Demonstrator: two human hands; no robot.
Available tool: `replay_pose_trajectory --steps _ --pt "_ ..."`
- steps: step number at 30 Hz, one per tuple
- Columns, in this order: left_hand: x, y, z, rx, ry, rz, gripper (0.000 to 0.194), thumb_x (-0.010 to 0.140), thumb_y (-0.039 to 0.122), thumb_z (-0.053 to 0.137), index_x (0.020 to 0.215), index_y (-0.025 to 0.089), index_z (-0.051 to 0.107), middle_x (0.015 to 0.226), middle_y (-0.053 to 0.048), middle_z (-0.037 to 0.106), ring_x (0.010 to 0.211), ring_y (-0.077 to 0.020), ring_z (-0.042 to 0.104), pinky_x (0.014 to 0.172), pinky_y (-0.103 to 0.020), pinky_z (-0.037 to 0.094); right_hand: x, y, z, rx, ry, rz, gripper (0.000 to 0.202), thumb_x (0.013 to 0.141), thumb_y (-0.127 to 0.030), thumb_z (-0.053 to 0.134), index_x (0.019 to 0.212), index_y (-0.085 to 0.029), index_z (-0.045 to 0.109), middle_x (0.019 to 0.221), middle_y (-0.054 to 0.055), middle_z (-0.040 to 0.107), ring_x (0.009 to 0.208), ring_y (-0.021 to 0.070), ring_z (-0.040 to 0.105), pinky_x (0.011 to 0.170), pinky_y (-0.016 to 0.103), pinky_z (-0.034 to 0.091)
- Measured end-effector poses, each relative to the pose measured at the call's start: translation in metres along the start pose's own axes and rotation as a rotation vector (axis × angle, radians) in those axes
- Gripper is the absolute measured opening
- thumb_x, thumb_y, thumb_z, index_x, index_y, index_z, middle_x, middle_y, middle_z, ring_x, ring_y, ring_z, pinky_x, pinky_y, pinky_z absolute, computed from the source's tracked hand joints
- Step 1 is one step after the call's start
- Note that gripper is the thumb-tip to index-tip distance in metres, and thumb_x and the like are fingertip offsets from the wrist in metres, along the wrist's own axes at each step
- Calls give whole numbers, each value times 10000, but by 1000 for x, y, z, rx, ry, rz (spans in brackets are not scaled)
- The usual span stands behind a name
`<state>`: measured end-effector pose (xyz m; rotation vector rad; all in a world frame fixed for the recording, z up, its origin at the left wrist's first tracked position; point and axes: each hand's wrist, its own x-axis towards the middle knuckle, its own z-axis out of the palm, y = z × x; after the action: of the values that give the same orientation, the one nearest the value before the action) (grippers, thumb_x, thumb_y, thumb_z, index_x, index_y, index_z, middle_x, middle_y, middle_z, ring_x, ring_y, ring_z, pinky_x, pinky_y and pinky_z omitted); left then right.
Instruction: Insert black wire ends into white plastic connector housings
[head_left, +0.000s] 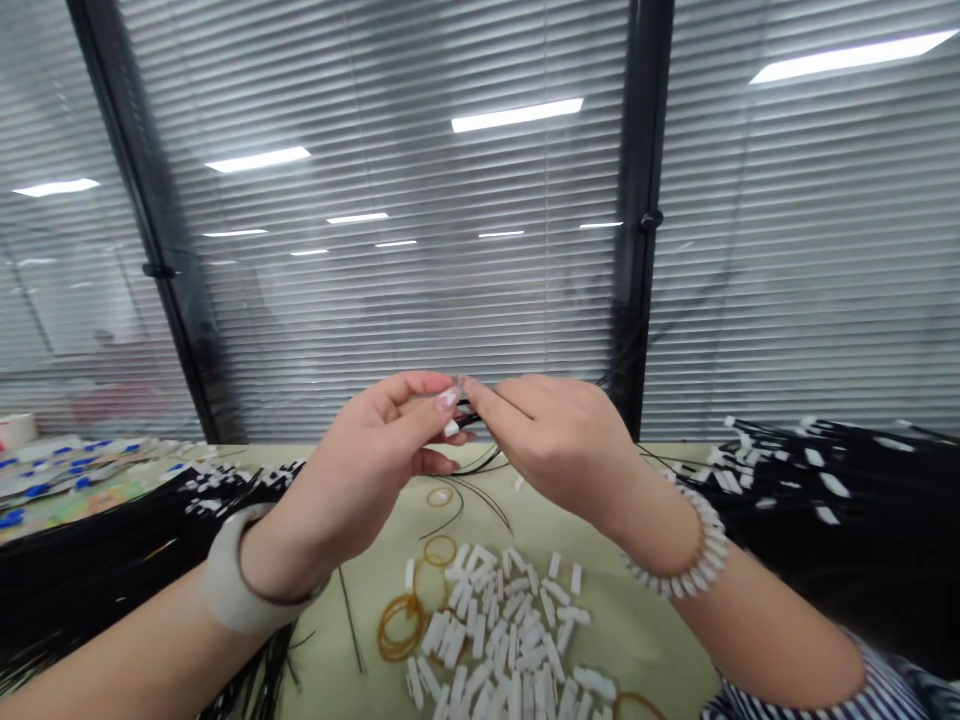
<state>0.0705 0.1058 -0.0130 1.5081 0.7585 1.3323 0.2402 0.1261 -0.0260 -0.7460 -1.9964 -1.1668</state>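
My left hand [371, 435] is raised over the table, thumb and fingers pinched near a small white plastic connector [451, 428]. Close against it, my right hand [562, 430] has its fingers closed on thin black wires [468, 416], and the fingertips of both hands nearly meet. Loose wire ends [480, 492] hang below the hands toward the tabletop. How far the wires sit in the connector is hidden by the fingers. Beneath lies a pile of white connectors [514, 635].
Amber rubber bands [400, 628] lie left of the pile on the pale green table [352, 525]. Bundles of black wires with white ends flank it, a left bundle [82, 560] and a right bundle [817, 530]. Behind stands a glass partition with blinds [420, 290].
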Motion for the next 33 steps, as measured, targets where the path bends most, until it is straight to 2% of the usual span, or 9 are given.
replay_pose_trajectory --steps 3,8,11,13,15,19,25,29,33 --pt "-5 -1 -6 5 63 48 275 730 268 676 964 174 565 772 -8 625 689 -116 612 519 -171 504 0 12 -3 149 -63 7 324 894 -293 443 1162 -158 565 827 30 653 741 160 560 614 283 385" --pt "-11 -2 -18 35 86 22 250 752 263 659 970 190 562 793 2 647 661 -113 650 520 -172 529 -5 45 -21 429 -447 230 404 867 -472 441 1136 -206 583 975 41 662 872 182 587 754 302 418" --pt "-13 -2 -20 4 77 14 225 751 257 661 945 169 588 780 -5 656 635 -96 650 557 -165 534 -7 53 -20 524 -591 280 458 841 -529 443 1133 -205 581 1084 59 628 949 211 568 779 318 410" --pt "-15 -2 -20 -18 80 24 206 745 248 667 919 162 600 764 -3 661 625 -90 651 592 -168 539 -4 49 -15 624 -638 232 418 850 -517 432 1072 -204 598 1047 51 630 917 195 565 753 303 403" --pt "-17 -1 -19 -28 83 35 187 742 245 671 898 166 604 750 6 664 626 -90 656 614 -170 542 1 41 -11 704 -681 155 349 877 -470 406 884 -190 615 830 20 633 744 145 553 652 269 383" --pt "-22 2 -20 13 78 45 175 744 251 671 891 179 611 746 14 673 640 -97 666 628 -169 542 7 32 -11 769 -773 100 335 889 -398 398 650 -175 473 562 -38 472 523 84 423 508 231 299" --pt "-29 8 -26 98 124 113 147 760 246 656 892 196 614 741 26 671 659 -98 667 639 -171 540 -7 62 -22 575 -921 296 156 819 -316 475 737 -198 536 642 -13 562 549 105 469 490 227 317" --pt "-35 13 -30 146 185 165 159 754 251 660 898 201 615 736 29 662 658 -95 658 646 -177 540 -20 85 -24 442 -1001 404 210 804 -335 479 696 -188 582 631 17 585 524 119 484 470 243 324" --pt "-41 14 -32 135 237 167 164 745 261 666 889 209 607 723 32 650 649 -93 643 664 -192 538 -20 84 -12 822 -956 344 348 813 -487 486 945 -195 623 891 48 643 745 152 587 607 258 436"
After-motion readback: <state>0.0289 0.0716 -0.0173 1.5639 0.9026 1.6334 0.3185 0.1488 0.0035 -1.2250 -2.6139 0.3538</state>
